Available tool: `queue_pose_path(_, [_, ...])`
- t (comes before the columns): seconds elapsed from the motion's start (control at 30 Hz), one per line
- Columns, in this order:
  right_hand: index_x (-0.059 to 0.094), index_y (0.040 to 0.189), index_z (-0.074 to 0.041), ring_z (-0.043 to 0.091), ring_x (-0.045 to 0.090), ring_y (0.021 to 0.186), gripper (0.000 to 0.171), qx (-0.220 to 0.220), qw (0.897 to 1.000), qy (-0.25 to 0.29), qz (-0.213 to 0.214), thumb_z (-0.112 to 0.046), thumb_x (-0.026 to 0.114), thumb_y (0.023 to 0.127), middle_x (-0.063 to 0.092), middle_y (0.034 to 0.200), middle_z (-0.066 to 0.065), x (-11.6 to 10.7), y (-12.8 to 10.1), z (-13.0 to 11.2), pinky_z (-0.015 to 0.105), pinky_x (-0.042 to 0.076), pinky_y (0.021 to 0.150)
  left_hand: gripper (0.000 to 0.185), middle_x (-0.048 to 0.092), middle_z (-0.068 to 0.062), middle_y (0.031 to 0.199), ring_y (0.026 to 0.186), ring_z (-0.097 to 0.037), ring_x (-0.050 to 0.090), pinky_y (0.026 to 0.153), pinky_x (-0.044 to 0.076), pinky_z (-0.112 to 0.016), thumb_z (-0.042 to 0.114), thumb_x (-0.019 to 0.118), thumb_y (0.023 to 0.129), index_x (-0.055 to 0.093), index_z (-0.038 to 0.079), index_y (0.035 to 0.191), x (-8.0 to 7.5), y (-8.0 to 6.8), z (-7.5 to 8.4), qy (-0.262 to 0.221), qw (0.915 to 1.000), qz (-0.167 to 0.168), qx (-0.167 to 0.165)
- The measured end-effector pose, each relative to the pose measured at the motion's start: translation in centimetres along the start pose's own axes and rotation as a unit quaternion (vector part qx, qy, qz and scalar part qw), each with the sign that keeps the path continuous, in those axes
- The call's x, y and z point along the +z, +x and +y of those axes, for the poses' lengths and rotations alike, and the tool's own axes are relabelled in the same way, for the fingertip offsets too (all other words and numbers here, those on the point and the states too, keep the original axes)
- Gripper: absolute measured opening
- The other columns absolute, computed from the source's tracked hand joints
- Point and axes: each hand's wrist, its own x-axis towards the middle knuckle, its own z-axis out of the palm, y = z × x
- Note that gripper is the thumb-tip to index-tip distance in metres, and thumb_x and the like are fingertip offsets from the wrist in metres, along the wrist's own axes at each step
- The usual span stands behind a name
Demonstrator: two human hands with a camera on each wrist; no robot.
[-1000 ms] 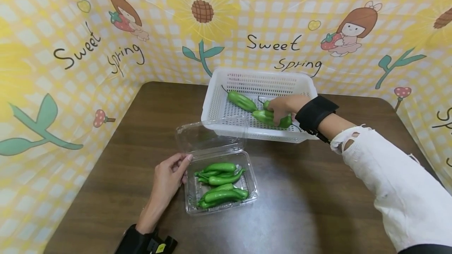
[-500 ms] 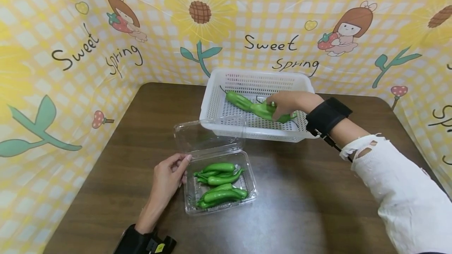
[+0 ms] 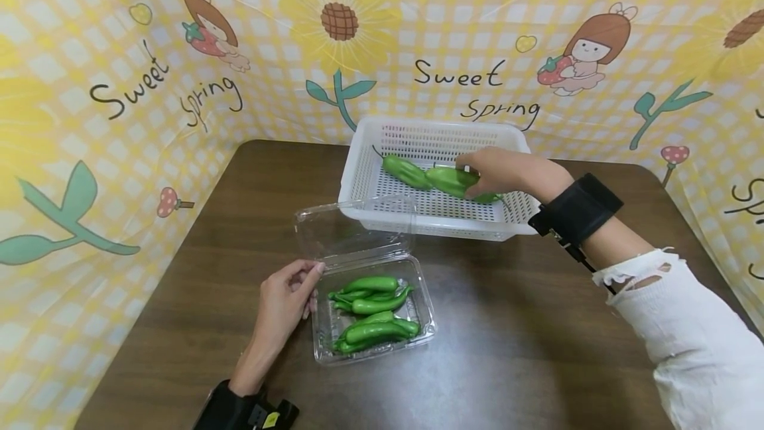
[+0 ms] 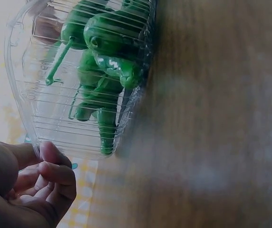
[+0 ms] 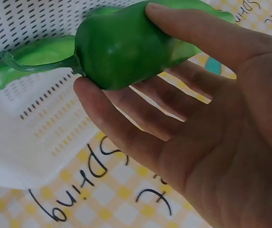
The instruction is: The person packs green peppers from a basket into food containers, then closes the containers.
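Your right hand (image 3: 498,174) pinched a green pepper (image 3: 456,182) between thumb and fingers, over the white basket (image 3: 364,178). The pepper's long axis ran left-right, stem toward a second pepper (image 3: 404,171) lying in the basket. The clear clamshell (image 3: 418,314) sat nearer you, down-left of the held pepper. Your left hand (image 3: 286,304), fingers loosely curled, touched the clamshell's left edge

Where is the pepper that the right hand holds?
In the head view the pepper is pinched by the right hand above the white basket at the table's far side, just right of a second pepper lying inside.
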Motion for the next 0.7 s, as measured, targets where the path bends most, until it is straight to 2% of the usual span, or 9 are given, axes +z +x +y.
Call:
queue_pose_path(0.23, [0.060,0.115,-0.003,0.022,0.057,0.084,0.033,0.012,1.000,-0.002,0.022,-0.015,0.075,0.088,0.065,0.096,0.010,-0.5,-1.9,-0.9,0.041,0.050,0.081,0.021,0.061,-0.009,0.061,0.041,-0.023,0.055,0.037,0.045,-0.028,0.030,0.064,0.098,0.072,0.011,0.099,0.0,0.0,0.0,-0.005,1.0000,-0.001,-0.002])
queue_pose_path(0.43, [0.060,0.114,-0.004,0.021,0.056,0.080,0.030,0.006,0.999,0.005,0.032,-0.013,0.074,0.089,0.064,0.094,0.008,-0.9,-3.7,-1.9,0.038,0.049,0.075,0.021,0.062,-0.010,0.061,0.041,-0.026,0.056,0.037,0.045,-0.028,0.030,0.064,0.098,0.072,0.011,0.100,-0.1,0.1,0.0,-0.006,1.0000,-0.001,-0.005])
queue_pose_path(0.7, [0.058,0.116,-0.004,0.021,0.054,0.081,0.032,0.007,0.999,-0.004,0.041,-0.013,0.073,0.090,0.062,0.099,0.008,-0.8,-5.9,-3.1,0.037,0.048,0.072,0.021,0.063,-0.012,0.063,0.041,-0.022,0.056,0.037,0.046,-0.028,0.028,0.063,0.099,0.072,0.009,0.101,-0.1,0.1,0.0,-0.011,0.9999,-0.004,0.003])
